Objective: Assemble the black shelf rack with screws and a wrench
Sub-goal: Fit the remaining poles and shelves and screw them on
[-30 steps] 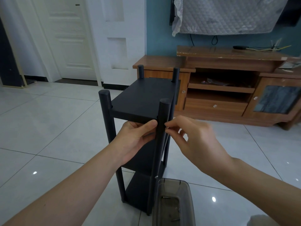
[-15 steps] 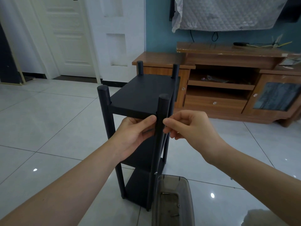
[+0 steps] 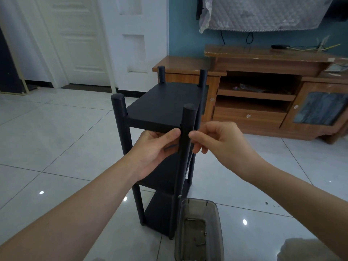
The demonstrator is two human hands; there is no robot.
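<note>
Two hands work at the near right post [image 3: 186,127] of the rack [image 3: 126,147]. It stands upright on the tiled floor [image 3: 56,147] with four posts and three shelves already joined, so the assembly looks close to done. The step in hand seems to be fixing the top shelf [image 3: 169,97] to this post. The left hand [image 3: 156,147] grips the near edge of that shelf just left of the post, thumb on the front edge and fingers curled beneath. A thin dark strip shows between its fingers, possibly the wrench, though that cannot be told. The right hand [image 3: 220,142] is at the right side of the post, fingers curled, with thumb and forefinger tips drawn together against the post. Whether a screw sits between them is hidden, so what it clamps cannot be told. If a screw is being started there, the next move likely calls for it to go in straight while the left hand holds shelf and hole lined up, and then for the wrench to tighten it. One grey see-through bin [image 3: 219,232] stands on the floor at the near edge, just right of the rack's foot. In it lie a few small metal parts [image 3: 190,219], seemingly spare screws, scattered on its bottom.
</note>
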